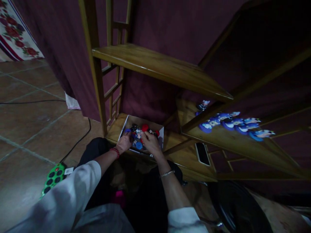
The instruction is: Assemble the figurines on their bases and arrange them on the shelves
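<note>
A shallow cardboard box (159, 127) sits on the lower wooden shelf. Inside lies a jumble of small figurines (137, 133), some with round red or blue bases. My left hand (124, 142), wearing a red bead bracelet, reaches over the box's left side with its fingers curled beside a blue-purple piece. From the right, my right hand (151, 141) dips into the box, its fingers pinched together among the figurines. What either hand holds is too small and dim to make out.
Several blue-based figurines (233, 123) stand in a row on the shelf to the right. A phone (202, 154) lies on the lower shelf. Above the box juts a higher wooden shelf (155, 64). A green power strip (53, 177) and its cable lie on the tiled floor; a black stool (239, 207) is at lower right.
</note>
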`<state>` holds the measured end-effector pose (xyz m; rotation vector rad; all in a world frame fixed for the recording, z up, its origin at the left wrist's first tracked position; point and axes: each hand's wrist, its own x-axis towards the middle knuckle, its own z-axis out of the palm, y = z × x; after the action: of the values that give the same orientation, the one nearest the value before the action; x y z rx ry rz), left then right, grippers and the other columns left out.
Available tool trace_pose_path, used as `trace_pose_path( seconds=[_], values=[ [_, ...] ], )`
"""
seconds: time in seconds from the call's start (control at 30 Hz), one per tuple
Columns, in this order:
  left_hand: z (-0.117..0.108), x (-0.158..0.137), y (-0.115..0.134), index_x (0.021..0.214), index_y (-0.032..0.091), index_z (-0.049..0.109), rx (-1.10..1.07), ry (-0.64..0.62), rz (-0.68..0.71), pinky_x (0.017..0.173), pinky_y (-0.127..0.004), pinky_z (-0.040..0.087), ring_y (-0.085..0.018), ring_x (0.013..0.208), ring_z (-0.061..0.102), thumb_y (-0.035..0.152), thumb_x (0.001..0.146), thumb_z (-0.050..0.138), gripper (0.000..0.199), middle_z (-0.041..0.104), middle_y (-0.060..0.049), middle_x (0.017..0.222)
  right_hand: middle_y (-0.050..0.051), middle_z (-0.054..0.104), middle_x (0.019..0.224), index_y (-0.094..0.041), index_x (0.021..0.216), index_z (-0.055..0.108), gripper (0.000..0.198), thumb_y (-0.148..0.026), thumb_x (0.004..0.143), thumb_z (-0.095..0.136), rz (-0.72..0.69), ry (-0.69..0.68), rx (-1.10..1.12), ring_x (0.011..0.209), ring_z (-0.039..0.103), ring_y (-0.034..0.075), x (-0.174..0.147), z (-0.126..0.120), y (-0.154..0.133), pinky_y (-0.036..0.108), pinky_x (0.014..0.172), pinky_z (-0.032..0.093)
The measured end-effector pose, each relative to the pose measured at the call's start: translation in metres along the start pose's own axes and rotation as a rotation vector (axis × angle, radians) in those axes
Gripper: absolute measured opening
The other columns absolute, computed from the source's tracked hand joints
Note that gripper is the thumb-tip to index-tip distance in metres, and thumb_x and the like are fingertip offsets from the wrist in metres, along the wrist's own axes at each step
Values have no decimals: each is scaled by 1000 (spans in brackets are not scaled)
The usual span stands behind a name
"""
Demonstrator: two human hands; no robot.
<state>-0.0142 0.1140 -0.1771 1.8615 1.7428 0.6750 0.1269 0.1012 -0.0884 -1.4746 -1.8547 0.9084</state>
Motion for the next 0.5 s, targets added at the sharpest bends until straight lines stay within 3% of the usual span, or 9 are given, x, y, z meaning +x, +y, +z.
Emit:
trace_pose_path(
  seconds=[0.1, 0.2, 0.3, 0.5],
  values=[
    [1, 2, -2, 115, 15, 51, 18, 7, -8, 88, -31, 44, -21, 97, 59, 17, 81, 42, 34, 57, -13, 109, -5, 47, 48, -20, 59, 48, 33, -43, 82, 41, 158, -9, -116, 46, 49, 10, 7, 2, 54, 20, 48, 36],
    [3, 3, -4, 116, 16, 50, 41, 20, 7, 90, -30, 43, -20, 100, 58, 15, 81, 41, 36, 57, -11, 112, -3, 59, 59, -21, 68, 55, 18, -36, 76, 52, 258, -32, -202, 54, 57, 10, 4, 6, 79, 20, 53, 39],
    [4, 4, -5, 117, 16, 50, 58, 39, 24, 91, -30, 42, -20, 101, 57, 15, 80, 42, 37, 57, -11, 112, -3, 64, 61, -22, 72, 59, 16, -35, 78, 52, 315, -114, -277, 54, 59, 10, 3, 9, 85, 19, 53, 39],
    [5, 6, -6, 116, 16, 50, 26, 29, 24, 94, -32, 41, -21, 106, 54, 15, 78, 46, 38, 56, -11, 114, -1, 64, 59, -23, 66, 60, 26, -39, 82, 47, 224, -133, -398, 59, 60, 12, 10, 15, 81, 21, 54, 37]
  ],
)
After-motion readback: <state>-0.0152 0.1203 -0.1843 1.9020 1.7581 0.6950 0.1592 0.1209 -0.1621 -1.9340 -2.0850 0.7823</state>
